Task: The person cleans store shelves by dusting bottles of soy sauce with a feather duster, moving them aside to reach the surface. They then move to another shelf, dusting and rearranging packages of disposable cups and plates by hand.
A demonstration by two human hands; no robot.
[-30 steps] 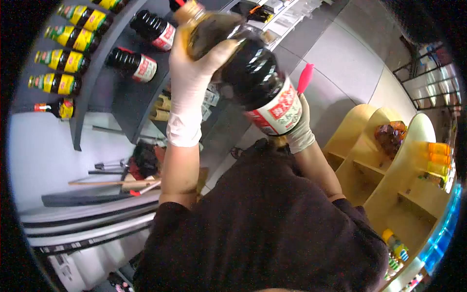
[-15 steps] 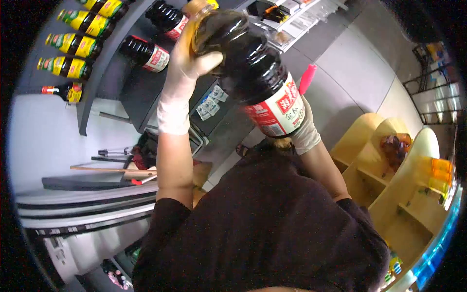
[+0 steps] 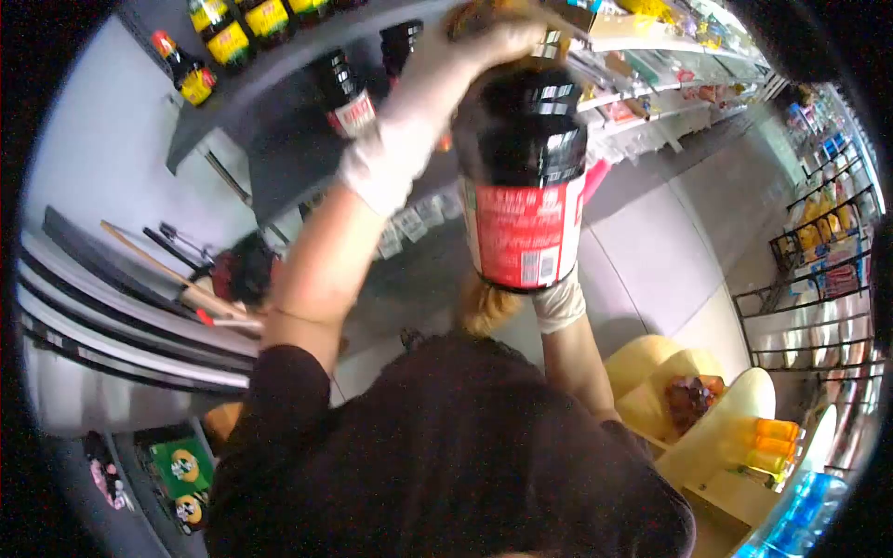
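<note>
A large dark soy sauce bottle (image 3: 524, 228) with a red and white label stands nearly upright in front of my chest, its barcode side facing me. My white-gloved left hand (image 3: 507, 42) is closed at the bottle's top, where motion blurs a brownish patch. Low behind the bottle is my right hand (image 3: 563, 305), also gloved, supporting the base; its fingers are mostly hidden. Below the base hangs a brown, cloth-like thing (image 3: 490, 309). Something pink (image 3: 596, 175) sticks out behind the bottle's right side; what holds it is hidden.
A dark shelf at the upper left carries more soy sauce bottles (image 3: 352, 107) and several yellow-labelled bottles (image 3: 228, 42). Wooden display bins (image 3: 735, 423) stand at the lower right, a wire rack (image 3: 791, 321) beyond them. Grey tiled floor (image 3: 651, 246) lies ahead.
The bottle has gone from tilted to nearly upright and turned from its front label to its barcode side. My left hand has moved right with its top. The whole view has shifted.
</note>
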